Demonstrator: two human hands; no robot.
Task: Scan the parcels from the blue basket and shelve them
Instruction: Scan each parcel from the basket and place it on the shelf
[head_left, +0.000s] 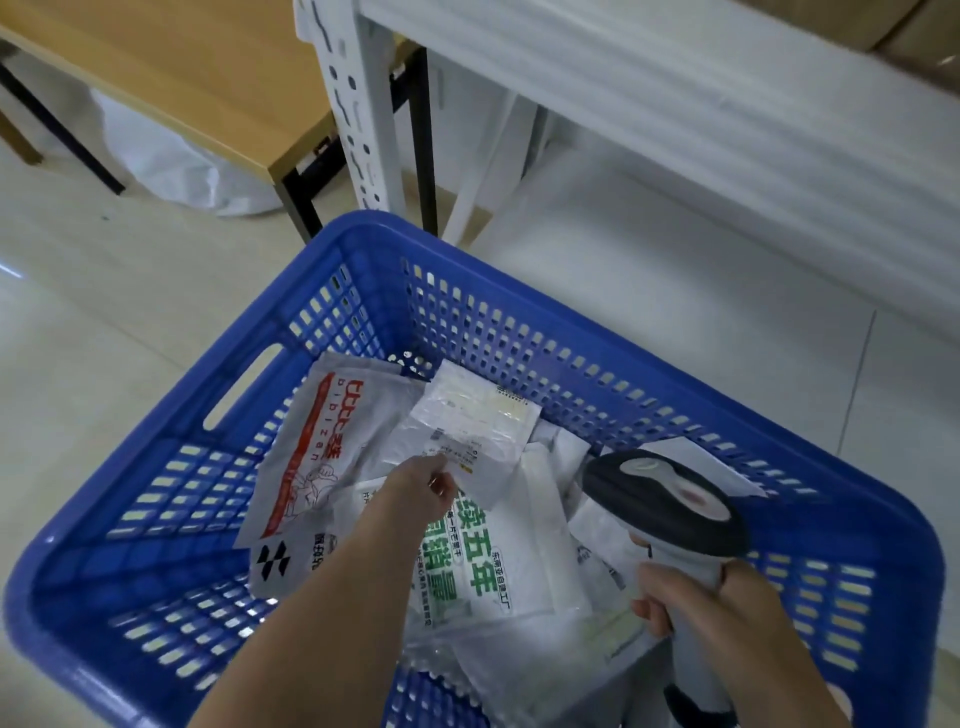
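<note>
Pale glossy floor tiles are spread around a blue perforated plastic basket (363, 244), set from centre down to 6 o'clock, its near corner cut off by the frame. A heap of soft parcels is seen inside, the lower ones hidden by forearms and upper bags. A clear-white plastic mailer (467, 426) is pinched at its near edge by the left hand (421, 488), thumb against fingertips; its label print cannot be read. At 4 o'clock a grey-and-black handheld scanner (665, 499) is gripped by the right hand (691, 603), fingers wrapped round the handle, scan window turned away. A red-printed grey mailer (311, 457) lies at 9 o'clock of the heap. A wooden black-legged table (182, 67) is seen at 11 o'clock, its corner blocked by a white slotted shelf upright (358, 104).
</note>
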